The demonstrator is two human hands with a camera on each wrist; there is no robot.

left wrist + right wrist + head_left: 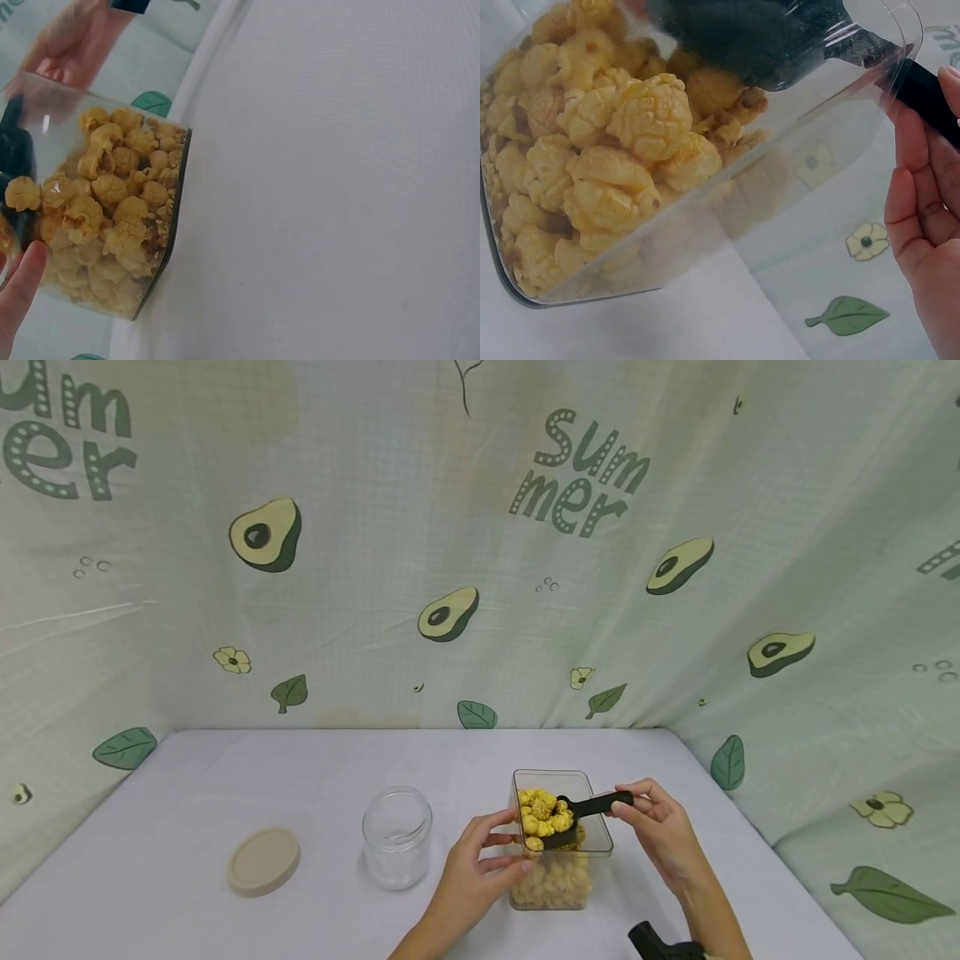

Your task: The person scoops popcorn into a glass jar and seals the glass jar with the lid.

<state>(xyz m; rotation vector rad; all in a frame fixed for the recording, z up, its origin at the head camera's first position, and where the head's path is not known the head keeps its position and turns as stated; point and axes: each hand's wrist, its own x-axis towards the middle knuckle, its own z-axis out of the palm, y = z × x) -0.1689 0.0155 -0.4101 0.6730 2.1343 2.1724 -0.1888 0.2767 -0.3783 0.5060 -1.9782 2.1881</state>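
A clear square container (pixel 599 838) of yellow popcorn (pixel 536 817) stands on the table. My left hand (pixel 480 864) holds its left side and near corner with bent, spread fingers; one fingertip (pixel 28 274) shows against the wall in the left wrist view. My right hand (pixel 660 831) pinches the handle of a black scoop (pixel 600 803). The scoop's bowl is inside the container among the popcorn, with several pieces in or over it. In the right wrist view the dark scoop bowl (pixel 727 37) shows through the clear wall, above the heap.
An uncovered clear round jar (pixel 397 843) stands left of the container. Farther left, a beige round lid (pixel 262 862) lies flat on the white table (pixel 322 777). Behind and beside the table hangs a cloth (pixel 360 543) printed with avocados and leaves.
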